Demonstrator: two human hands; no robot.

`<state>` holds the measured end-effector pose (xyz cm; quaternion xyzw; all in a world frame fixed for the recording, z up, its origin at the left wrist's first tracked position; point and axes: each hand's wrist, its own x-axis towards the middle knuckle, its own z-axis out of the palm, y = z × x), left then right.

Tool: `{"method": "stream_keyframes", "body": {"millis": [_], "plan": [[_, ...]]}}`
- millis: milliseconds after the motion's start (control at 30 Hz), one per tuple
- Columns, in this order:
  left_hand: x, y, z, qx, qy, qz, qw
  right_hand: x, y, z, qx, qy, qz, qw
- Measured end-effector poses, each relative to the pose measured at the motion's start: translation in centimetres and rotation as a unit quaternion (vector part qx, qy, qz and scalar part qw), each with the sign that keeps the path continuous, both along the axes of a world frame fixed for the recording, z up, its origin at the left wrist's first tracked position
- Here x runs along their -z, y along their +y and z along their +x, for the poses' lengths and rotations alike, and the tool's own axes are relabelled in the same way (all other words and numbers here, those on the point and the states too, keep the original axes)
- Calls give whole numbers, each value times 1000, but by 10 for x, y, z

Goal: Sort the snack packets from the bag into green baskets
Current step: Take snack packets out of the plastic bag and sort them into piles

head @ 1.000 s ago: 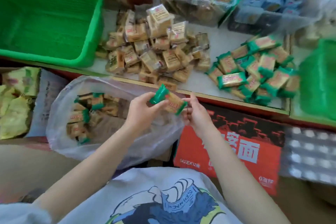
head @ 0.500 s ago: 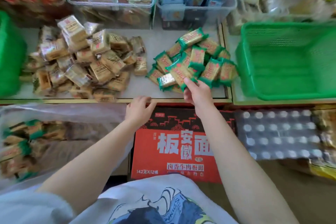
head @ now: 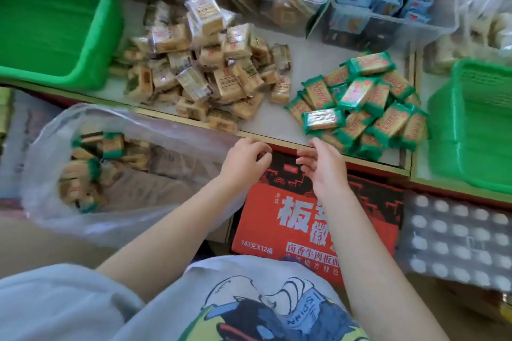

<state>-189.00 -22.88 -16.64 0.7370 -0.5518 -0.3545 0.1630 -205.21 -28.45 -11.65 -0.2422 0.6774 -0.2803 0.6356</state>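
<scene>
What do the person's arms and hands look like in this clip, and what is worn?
Both hands, left and right, are bare: no gloves, rings or watch show. The forearms are uncovered. A loose light grey T-shirt with a blue, white and yellow printed picture covers the upper arms and chest.

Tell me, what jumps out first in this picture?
Two heaps of snack packets on the counter: a tan pile in the middle and a green-edged pile to its right. A green basket stands at each end, and two empty hands, left and right, hover beside a clear bag.
</scene>
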Motion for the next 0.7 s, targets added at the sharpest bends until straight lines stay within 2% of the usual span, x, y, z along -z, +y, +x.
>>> {"method": "stream_keyframes", "body": {"millis": [67, 133, 267, 367, 433, 533, 633, 700], "plan": [[1, 44, 47, -61, -35, -41, 997, 9, 30, 51, -74, -8, 31, 997], [11, 99, 103, -115, -110, -33, 987, 25, 61, 103, -176, -13, 75, 981], [24, 202, 202, -254, -243, 34, 935, 57, 120, 198, -355, -10, 117, 928], [27, 251, 251, -324, -255, 92, 907, 72, 153, 266, -415, -13, 132, 900], [29, 271, 274, -341, -220, 138, 904, 81, 172, 306, -429, -23, 157, 889], [39, 290, 300, -357, -79, 219, 905, 107, 197, 354, -426, -27, 198, 882], [50, 297, 320, -403, 92, 209, 886, 130, 215, 388, -410, -24, 219, 885], [57, 300, 329, -415, 146, 190, 878, 139, 224, 407, -406, -13, 215, 888]]}}
